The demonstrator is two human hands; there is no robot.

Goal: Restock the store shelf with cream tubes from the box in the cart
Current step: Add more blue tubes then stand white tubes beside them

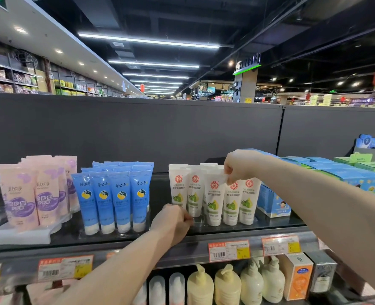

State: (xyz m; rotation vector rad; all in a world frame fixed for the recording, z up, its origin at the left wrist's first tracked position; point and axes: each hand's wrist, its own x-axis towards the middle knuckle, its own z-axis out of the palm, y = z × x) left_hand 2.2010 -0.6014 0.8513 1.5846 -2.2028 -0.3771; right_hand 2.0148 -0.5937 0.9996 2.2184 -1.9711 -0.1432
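Top shelf (116,243), dark backboard: my right hand (237,166) pinches a white cream tube's (231,201) crimped top to seat it upright in the row; my left hand (171,223), fingers closed, steadies the clear tray (198,219)

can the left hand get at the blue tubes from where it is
Probably yes. The left hand sits at the shelf front edge, just right of the blue tubes, and nothing stands between them. It seems closed on something small at the base of the white tubes, so it would have to let go first.
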